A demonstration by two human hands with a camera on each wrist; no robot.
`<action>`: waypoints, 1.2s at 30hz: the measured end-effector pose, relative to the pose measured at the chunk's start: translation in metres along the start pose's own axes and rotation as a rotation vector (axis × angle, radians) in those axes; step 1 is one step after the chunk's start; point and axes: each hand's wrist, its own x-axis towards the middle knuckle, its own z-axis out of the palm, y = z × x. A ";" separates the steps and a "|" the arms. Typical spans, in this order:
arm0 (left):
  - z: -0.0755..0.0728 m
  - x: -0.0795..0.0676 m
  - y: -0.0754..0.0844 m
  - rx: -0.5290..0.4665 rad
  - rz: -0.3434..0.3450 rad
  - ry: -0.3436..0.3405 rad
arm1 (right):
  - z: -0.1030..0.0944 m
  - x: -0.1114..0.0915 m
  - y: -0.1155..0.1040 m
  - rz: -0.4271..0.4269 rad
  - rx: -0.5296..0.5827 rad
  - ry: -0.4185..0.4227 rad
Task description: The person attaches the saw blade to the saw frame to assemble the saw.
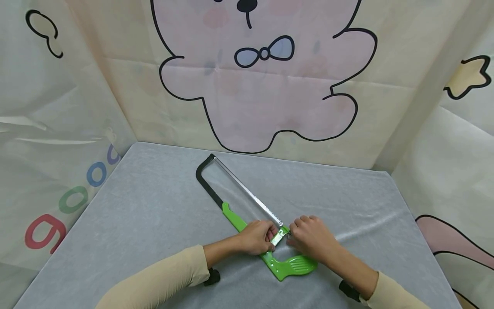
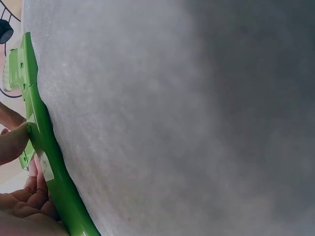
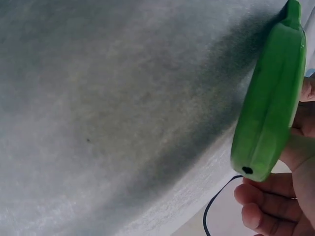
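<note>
A hacksaw (image 1: 234,219) with a green body and a black front bow lies diagonally over the table. Its silver blade (image 1: 247,192) runs from the bow's tip to the green arm by the handle (image 1: 299,266). My left hand (image 1: 254,238) grips the green frame and arm, thumb on the near side; the left wrist view shows its fingers around the frame (image 2: 56,167). At the blade's rear end, my right hand (image 1: 310,238) pinches a small metal tension screw, mostly hidden by the fingers. In the right wrist view the green handle (image 3: 268,103) stands beside that hand's curled fingers.
A grey cloth covers the table (image 1: 154,206). Printed fabric walls stand behind and on both sides, the back one (image 1: 262,107) with a large pink cartoon figure. Dark wrist straps (image 1: 349,291) show below the sleeves.
</note>
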 end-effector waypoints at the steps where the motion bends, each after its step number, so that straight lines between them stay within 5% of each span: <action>1: 0.000 0.000 0.000 0.001 0.001 0.001 | 0.000 0.000 0.000 -0.003 -0.008 -0.001; 18: 0.001 0.000 0.000 0.016 0.000 0.007 | -0.001 0.000 0.003 0.011 0.091 -0.047; 36: 0.000 0.001 0.001 0.055 0.017 -0.003 | 0.003 -0.003 0.014 0.134 0.504 -0.197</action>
